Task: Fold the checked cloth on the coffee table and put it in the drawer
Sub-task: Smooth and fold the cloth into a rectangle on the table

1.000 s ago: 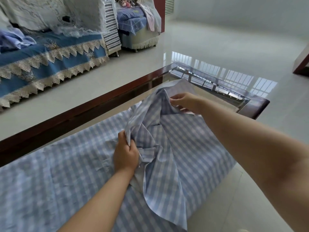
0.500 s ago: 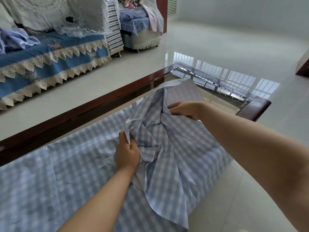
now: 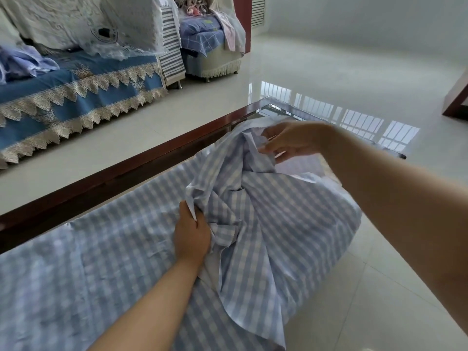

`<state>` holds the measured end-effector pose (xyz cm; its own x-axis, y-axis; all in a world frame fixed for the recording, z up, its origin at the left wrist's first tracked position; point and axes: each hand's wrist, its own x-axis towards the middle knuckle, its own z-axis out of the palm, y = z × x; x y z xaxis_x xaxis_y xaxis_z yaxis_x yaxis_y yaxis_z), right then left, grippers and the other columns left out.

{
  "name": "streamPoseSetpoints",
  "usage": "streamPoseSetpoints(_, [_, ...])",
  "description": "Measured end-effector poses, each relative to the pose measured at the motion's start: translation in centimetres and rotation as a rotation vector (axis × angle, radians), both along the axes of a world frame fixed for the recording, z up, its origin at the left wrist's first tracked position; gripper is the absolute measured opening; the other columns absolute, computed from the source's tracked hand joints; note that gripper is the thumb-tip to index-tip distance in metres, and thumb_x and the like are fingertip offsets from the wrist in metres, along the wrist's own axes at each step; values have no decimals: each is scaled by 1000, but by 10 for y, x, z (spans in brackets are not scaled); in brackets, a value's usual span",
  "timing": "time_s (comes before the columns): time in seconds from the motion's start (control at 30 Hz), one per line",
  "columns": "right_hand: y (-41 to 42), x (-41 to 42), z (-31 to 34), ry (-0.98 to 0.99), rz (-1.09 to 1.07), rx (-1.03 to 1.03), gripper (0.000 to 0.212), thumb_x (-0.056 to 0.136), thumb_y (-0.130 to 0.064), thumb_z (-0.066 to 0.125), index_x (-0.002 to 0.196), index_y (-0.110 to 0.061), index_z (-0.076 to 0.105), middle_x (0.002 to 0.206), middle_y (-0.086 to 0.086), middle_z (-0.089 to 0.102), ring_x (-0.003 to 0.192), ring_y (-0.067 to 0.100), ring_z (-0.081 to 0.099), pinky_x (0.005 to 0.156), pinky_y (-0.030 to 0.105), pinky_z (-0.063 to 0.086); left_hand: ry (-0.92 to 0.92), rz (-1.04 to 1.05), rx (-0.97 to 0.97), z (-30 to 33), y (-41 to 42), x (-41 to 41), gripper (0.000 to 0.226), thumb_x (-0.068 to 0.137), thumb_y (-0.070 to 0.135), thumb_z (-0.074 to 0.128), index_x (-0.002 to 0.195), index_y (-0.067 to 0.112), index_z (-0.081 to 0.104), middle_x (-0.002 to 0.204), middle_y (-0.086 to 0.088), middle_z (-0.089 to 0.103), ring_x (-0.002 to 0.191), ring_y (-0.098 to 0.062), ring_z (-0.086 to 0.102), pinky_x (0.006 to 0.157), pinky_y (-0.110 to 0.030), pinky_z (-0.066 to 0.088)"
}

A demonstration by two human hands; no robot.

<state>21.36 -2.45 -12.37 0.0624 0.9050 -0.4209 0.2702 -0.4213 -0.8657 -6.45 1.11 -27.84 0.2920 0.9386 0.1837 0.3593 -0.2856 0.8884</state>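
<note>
Fingers of left hand [image 3: 192,236] clenched on a bunched fold of checked cloth [image 3: 266,224]; flat cloth spreads left of them over coffee table [image 3: 141,160], dark wood rim, glass top. Sofa [image 3: 76,89] with lace-edged blue cover beyond. Right hand [image 3: 288,141] fingers loosely curled, pinching a raised wrinkled edge. Drawer not visible; cloth's near end cut off.
</note>
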Motion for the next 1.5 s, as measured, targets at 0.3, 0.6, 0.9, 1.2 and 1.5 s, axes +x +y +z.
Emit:
streamPoseSetpoints(0.3, [21, 7, -7, -1134, -610, 404, 25, 89, -32, 41, 104, -15, 50, 85, 14, 61, 74, 33, 56, 64, 34, 38, 3, -21, -3, 0, 1, 1, 13, 99, 21, 35, 92, 28, 42, 76, 3, 57, 68, -12, 57, 57, -25, 41])
streamPoseSetpoints(0.6, [-14, 42, -18, -101, 61, -224, 21, 78, -27, 74, 98, -21, 71, 92, 0, 74, 83, 18, 68, 66, 27, 57, 52, 1, 56, -4, 4, 1, 14, 99, 24, 34, 106, 21, 45, 80, 11, 56, 70, -7, 55, 65, -31, 43])
streamPoseSetpoints(0.9, [-18, 61, -18, 220, -50, -73, 19, 82, -29, 69, 94, -15, 75, 98, 1, 74, 89, 15, 70, 74, 28, 57, 52, -10, 56, -5, 4, 1, 11, 99, 24, 34, 102, 29, 43, 81, 10, 57, 71, -8, 56, 58, -25, 41])
streamPoseSetpoints(1.2, [-28, 88, -37, 42, -296, -121, 35, 86, 4, 58, 119, -4, 63, 99, 11, 74, 86, 21, 72, 68, 32, 59, 61, 9, 95, -9, 7, 3, 13, 99, 20, 34, 103, 25, 45, 77, 14, 54, 68, -3, 53, 54, -19, 37])
streamPoseSetpoints(1.5, [-34, 67, -31, 279, -231, -100, 53, 79, -61, 56, 95, -13, 75, 97, 4, 74, 87, 17, 71, 71, 30, 58, 52, -15, 84, -6, 5, 1, 12, 99, 20, 35, 100, 30, 41, 80, 3, 59, 69, -13, 58, 56, -25, 42])
